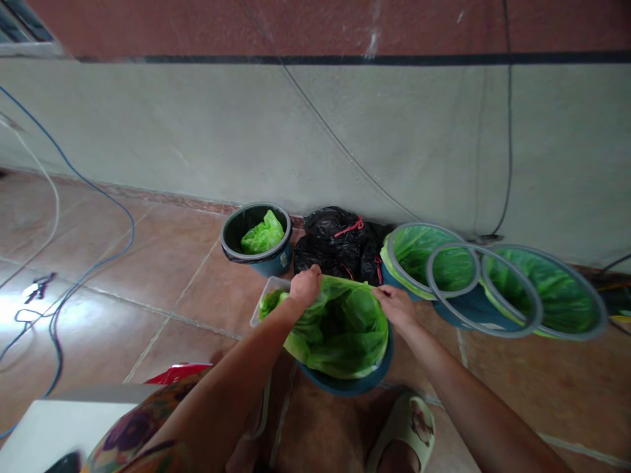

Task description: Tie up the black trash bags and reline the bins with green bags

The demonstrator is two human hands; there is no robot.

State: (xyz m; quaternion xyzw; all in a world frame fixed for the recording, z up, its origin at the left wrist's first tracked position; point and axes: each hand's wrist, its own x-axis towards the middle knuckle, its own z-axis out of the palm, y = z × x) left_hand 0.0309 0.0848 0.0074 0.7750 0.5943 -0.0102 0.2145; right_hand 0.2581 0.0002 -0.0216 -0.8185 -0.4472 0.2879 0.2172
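A green plastic bag lines a blue bucket that stands on the floor in front of me. My left hand is closed on the bag's far left edge. At the far right edge, my right hand pinches the same bag, and the edge is stretched between the two hands. The bag hangs open, its near side lying over the bucket's rim. Behind my left forearm, a clear plastic container holds more green plastic, partly hidden.
Several black tied bags lie against the wall. To their left stands a bucket with green plastic inside. At right are two green-lined bins with a loose grey ring across them. Blue cable crosses the left floor.
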